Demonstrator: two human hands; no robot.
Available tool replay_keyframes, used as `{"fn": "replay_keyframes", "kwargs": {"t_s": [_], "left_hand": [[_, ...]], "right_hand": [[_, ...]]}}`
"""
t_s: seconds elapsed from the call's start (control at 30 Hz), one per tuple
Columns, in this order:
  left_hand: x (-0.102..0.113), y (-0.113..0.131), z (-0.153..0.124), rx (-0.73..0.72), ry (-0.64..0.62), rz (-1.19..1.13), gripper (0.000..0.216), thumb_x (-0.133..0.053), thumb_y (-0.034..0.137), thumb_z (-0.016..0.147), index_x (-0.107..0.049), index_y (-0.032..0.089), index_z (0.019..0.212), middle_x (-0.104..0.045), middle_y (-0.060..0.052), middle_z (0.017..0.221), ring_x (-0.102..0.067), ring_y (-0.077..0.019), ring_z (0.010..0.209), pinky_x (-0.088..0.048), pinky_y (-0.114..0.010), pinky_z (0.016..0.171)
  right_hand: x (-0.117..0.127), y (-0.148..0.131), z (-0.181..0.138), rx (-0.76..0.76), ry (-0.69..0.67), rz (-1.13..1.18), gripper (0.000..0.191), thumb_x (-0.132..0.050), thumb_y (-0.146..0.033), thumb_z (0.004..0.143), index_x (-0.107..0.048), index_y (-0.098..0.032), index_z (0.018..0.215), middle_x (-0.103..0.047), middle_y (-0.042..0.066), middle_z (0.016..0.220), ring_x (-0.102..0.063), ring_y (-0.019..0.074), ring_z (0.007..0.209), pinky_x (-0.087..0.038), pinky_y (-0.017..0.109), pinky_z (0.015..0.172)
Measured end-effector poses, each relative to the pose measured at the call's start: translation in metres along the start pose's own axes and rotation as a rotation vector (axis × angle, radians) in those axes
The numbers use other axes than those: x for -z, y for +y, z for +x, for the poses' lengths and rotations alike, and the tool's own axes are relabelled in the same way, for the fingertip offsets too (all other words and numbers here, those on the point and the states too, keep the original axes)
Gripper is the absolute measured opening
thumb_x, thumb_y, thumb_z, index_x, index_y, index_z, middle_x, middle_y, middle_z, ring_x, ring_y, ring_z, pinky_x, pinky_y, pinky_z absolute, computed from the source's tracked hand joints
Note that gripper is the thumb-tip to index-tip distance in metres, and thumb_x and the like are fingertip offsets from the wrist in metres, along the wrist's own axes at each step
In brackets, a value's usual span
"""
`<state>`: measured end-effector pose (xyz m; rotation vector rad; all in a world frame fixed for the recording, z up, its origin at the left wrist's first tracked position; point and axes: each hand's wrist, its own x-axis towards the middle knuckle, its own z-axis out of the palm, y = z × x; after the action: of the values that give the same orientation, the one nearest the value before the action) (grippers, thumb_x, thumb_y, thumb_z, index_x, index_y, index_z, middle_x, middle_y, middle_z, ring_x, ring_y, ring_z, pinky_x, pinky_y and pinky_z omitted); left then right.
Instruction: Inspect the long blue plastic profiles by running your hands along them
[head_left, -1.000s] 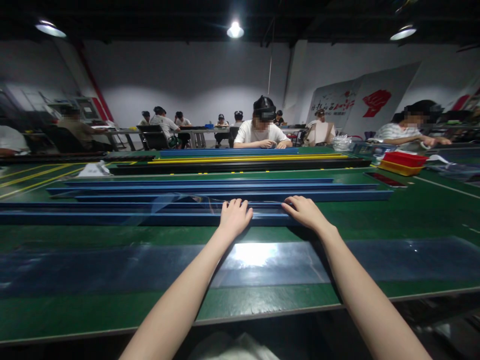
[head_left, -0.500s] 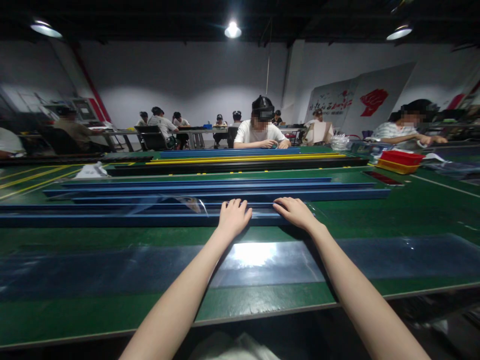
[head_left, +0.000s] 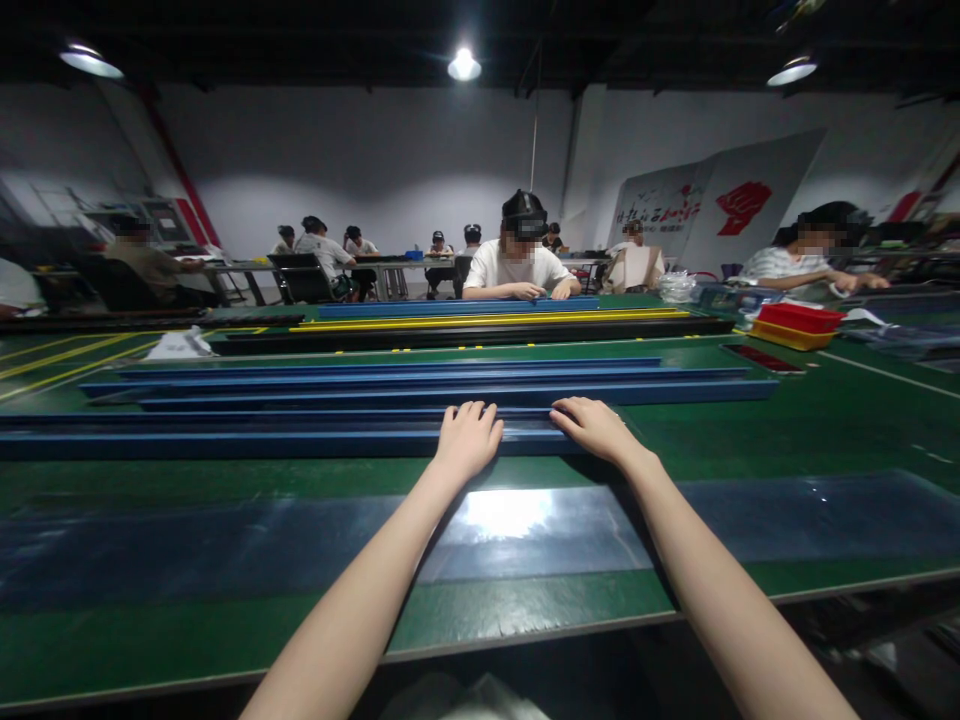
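A long blue channel-shaped strip (head_left: 225, 443) lies across the green table, running out of view on the left. My left hand (head_left: 469, 438) rests over it with fingers stretched out and a little apart, touching its far edge. Farther right, my right hand (head_left: 596, 428) lies across the same strip near its right end, fingers extended toward the left. The undersides of both hands are hidden. Between my forearms and beyond them to each side, a clear plastic sheet (head_left: 525, 545) lies flat, reflecting the lamp.
More blue strips (head_left: 465, 390) lie just behind. Black strips (head_left: 480, 332) and a yellow strip (head_left: 495, 318) are farther back. Red and yellow bins (head_left: 796, 325), a dark red flat item (head_left: 763, 358) and a white crumpled item (head_left: 180, 343) sit on the table. A person (head_left: 519, 262) works opposite.
The clear film that stood up above the blue strip, left of my left hand, no longer shows there. Both hands stay in nearly the same place on the strip.
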<state>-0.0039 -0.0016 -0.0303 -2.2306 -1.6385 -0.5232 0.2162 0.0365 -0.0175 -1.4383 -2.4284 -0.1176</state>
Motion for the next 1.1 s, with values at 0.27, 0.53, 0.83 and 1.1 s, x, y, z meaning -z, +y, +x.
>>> {"fn": "replay_keyframes", "kwargs": {"t_s": [0.27,0.53,0.83,1.1], "left_hand": [[-0.001,-0.001,0.000,0.012,-0.002,-0.006,0.039,-0.028,0.028,0.090,-0.053,0.017,0.118,-0.052,-0.010,0.125,-0.046,-0.0233,0.113,-0.035,-0.041,0.090],[0.010,0.001,0.002,0.034,-0.068,-0.032,0.039,-0.035,0.015,0.083,-0.053,0.018,0.117,-0.050,-0.009,0.127,-0.045,-0.0221,0.114,-0.033,-0.040,0.093],[0.012,-0.007,0.004,0.041,-0.077,-0.029,0.041,-0.036,0.006,0.076,-0.056,0.020,0.110,-0.054,-0.008,0.120,-0.047,-0.0220,0.109,-0.033,-0.040,0.090],[0.014,-0.002,0.003,-0.035,0.045,-0.055,0.028,-0.035,0.018,0.085,-0.059,0.019,0.099,-0.061,-0.008,0.107,-0.052,-0.0206,0.099,-0.034,-0.038,0.087]], "right_hand": [[0.003,-0.002,-0.003,0.030,0.061,-0.018,0.038,-0.034,-0.040,0.090,-0.060,-0.016,0.106,-0.062,0.007,0.109,-0.054,0.0178,0.102,-0.037,0.026,0.086],[0.009,0.000,-0.006,-0.115,0.166,-0.125,0.032,-0.037,-0.036,0.089,-0.060,-0.018,0.100,-0.065,0.007,0.101,-0.057,0.0186,0.094,-0.036,0.026,0.078],[0.017,-0.003,-0.010,-0.435,0.208,-0.251,0.038,-0.031,-0.036,0.089,-0.064,-0.021,0.079,-0.069,0.006,0.081,-0.061,0.0166,0.073,-0.032,0.023,0.058],[0.014,-0.014,-0.007,-0.335,0.173,-0.239,0.041,-0.030,-0.038,0.088,-0.065,-0.021,0.073,-0.069,0.007,0.077,-0.062,0.0182,0.071,-0.032,0.024,0.057]]}}
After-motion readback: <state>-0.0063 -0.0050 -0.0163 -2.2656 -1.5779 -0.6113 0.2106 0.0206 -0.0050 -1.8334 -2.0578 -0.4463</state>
